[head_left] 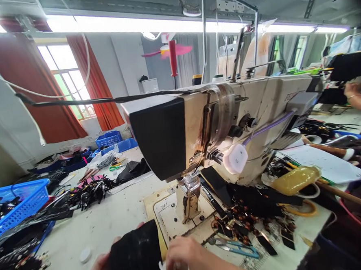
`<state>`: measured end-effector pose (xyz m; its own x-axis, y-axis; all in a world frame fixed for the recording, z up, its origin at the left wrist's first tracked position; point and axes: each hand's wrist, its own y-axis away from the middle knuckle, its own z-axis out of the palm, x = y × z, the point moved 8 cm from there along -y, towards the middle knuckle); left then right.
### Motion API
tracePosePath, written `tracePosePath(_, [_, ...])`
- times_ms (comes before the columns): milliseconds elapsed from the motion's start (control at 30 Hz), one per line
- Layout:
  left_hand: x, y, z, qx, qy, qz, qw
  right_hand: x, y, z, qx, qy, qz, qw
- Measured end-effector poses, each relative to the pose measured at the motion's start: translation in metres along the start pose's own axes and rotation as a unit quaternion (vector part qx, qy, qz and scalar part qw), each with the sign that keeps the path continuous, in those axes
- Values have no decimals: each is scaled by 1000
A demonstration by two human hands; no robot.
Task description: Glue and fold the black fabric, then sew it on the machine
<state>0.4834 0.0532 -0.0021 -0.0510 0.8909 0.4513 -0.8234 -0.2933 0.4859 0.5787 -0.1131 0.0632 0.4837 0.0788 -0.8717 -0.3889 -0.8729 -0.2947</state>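
Note:
A black fabric piece (135,254) is held at the bottom centre, in front of the sewing machine (157,136). My left hand (99,268) grips its left side, with fingertips showing behind the top edge. Beside its right edge, my right hand (188,256) is closed, with something whitish at the fingers that I cannot make out. The machine's metal post (189,199) stands beyond both hands, apart from the fabric. A small lit lamp (235,158) shines beside the needle area.
Small metal and black parts (243,220) and blue-handled scissors (236,247) lie right of the post. A yellow bottle (296,181) lies behind them. A white cap (85,255) and a blue basket (19,206) are at left. Another person's hand (355,89) shows at far right.

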Motion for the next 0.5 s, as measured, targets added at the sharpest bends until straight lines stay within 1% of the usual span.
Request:
tracePosePath(33, [-1, 2, 6, 11, 36, -7, 999, 4, 1, -8, 5, -79, 65, 995])
tracePosePath(67, [-4, 4, 13, 18, 69, -17, 997, 7, 2, -16, 25, -166, 124, 978])
tracePosePath(100, [-6, 6, 21, 23, 87, -24, 996, 9, 2, -23, 58, -248, 166, 953])
tracePosePath(133, [-8, 8, 29, 22, 94, -26, 995, 9, 1, -27, 88, -313, 189, 927])
tracePosePath(167, [-8, 10, 37, 10, 88, -20, 996, 8, -1, -29, 111, -351, 196, 909])
tracePosePath(200, [-7, 13, 45, -10, 67, -11, 998, 7, -4, -30, 130, -359, 193, 904])
tracePosePath(233, [-5, 15, 52, -34, 34, 1, 999, 7, -7, -28, 142, -345, 188, 909])
tracePosePath(300, [-3, 21, 63, -84, -45, 28, 995, 7, -14, -20, 144, -282, 181, 931])
tracePosePath(367, [-2, 26, 67, -113, -106, 37, 987, 3, -24, -13, 141, -197, 147, 959])
tracePosePath(433, [0, 28, 65, -114, -126, 38, 985, -12, -38, -8, 138, -97, 69, 983])
tracePosePath(500, [3, 28, 60, -108, -119, 40, 986, -31, -49, -4, 127, -3, -41, 991])
